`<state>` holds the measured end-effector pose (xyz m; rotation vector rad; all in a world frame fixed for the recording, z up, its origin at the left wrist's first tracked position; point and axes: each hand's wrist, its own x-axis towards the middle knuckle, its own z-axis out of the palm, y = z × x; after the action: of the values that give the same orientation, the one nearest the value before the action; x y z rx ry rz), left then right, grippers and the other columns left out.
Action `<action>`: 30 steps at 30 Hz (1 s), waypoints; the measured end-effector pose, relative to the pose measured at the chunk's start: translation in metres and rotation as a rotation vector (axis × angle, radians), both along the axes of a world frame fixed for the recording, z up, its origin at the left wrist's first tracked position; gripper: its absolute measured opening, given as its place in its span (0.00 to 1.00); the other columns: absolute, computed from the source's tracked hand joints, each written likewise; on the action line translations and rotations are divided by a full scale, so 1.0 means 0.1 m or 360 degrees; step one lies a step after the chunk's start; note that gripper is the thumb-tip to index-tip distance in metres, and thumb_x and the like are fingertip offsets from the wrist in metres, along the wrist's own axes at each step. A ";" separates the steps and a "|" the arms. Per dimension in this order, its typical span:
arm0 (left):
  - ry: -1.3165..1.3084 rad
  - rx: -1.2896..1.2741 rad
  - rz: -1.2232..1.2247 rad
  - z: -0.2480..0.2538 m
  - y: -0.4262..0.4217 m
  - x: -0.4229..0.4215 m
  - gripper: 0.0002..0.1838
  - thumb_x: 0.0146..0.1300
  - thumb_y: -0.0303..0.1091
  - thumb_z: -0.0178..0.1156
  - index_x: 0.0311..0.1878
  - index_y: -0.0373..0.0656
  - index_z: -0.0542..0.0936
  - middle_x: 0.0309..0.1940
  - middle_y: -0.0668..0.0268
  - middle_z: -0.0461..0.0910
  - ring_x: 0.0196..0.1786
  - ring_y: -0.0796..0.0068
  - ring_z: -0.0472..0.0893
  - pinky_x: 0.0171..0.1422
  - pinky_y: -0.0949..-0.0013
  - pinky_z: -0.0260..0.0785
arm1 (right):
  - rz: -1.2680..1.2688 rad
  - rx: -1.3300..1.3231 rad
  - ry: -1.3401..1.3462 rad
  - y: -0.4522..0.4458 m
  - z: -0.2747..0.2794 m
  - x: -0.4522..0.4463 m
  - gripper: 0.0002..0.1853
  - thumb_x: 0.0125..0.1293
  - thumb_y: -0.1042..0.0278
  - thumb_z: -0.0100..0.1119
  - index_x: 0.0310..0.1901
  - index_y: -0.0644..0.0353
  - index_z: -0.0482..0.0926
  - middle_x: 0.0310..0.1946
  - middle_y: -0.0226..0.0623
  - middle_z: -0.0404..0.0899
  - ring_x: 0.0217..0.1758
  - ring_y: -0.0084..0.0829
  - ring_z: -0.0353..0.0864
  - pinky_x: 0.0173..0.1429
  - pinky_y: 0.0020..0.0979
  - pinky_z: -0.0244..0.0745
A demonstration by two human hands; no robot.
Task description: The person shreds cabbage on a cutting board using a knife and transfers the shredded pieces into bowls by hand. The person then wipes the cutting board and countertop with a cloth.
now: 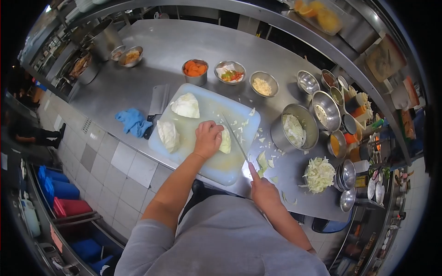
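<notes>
My left hand [209, 137] is closed over a wedge of cabbage [225, 141] on the pale cutting board [207, 172]. In my right hand [265, 192] is a long knife [237, 142], its blade lying over the board's right side, just right of the wedge. Two more cabbage pieces, one at the back [186, 106] and one at the left [168, 136], rest on the board. Cut bits of cabbage [262, 161] are scattered along the board's right edge and on the steel table.
A cleaver [158, 102] and a blue cloth [132, 122] lie left of the board. Bowls of carrots [194, 70], mixed chopped food [229, 72] and minced pieces [263, 84] stand behind it. At right are a pot with cabbage [294, 129] and shredded cabbage [319, 175]. A shelf [294, 34] overhangs.
</notes>
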<state>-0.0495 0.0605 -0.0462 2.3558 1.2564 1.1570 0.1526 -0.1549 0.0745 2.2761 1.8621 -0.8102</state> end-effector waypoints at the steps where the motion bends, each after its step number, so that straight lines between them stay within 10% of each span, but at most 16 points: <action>1: -0.0080 -0.0034 0.0007 -0.05 0.00 0.05 0.11 0.68 0.36 0.65 0.52 0.56 0.86 0.55 0.64 0.76 0.64 0.54 0.73 0.66 0.47 0.64 | 0.0025 -0.0033 -0.0030 -0.01 0.17 -0.02 0.39 0.84 0.62 0.53 0.90 0.30 0.50 0.45 0.58 0.87 0.43 0.58 0.91 0.51 0.57 0.86; 10: -0.0090 0.0023 -0.0010 -0.05 0.05 0.05 0.11 0.67 0.33 0.64 0.51 0.53 0.85 0.52 0.64 0.77 0.61 0.54 0.76 0.63 0.49 0.67 | 0.0200 -0.0188 -0.0180 -0.24 1.01 0.07 0.39 0.84 0.58 0.55 0.90 0.28 0.51 0.40 0.54 0.87 0.42 0.55 0.92 0.49 0.54 0.87; 19: -0.0163 0.0070 0.0045 -0.11 0.06 0.05 0.10 0.64 0.33 0.67 0.48 0.53 0.85 0.50 0.64 0.78 0.57 0.54 0.78 0.60 0.51 0.69 | 0.0104 -0.0078 0.0006 0.33 -0.20 0.04 0.39 0.85 0.58 0.55 0.89 0.26 0.50 0.38 0.54 0.88 0.42 0.55 0.92 0.51 0.54 0.86; 30: -0.0197 0.0122 0.0050 -0.05 0.05 0.04 0.09 0.64 0.29 0.68 0.47 0.49 0.85 0.47 0.62 0.79 0.53 0.52 0.78 0.59 0.51 0.72 | 0.0206 -0.0217 -0.0069 -0.11 0.84 0.08 0.39 0.84 0.60 0.54 0.90 0.26 0.51 0.37 0.54 0.88 0.40 0.56 0.91 0.49 0.54 0.86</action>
<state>-0.0458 0.0658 -0.0511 2.2849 1.2324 1.3617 0.1609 -0.1655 0.1582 2.0530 1.8521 -0.8339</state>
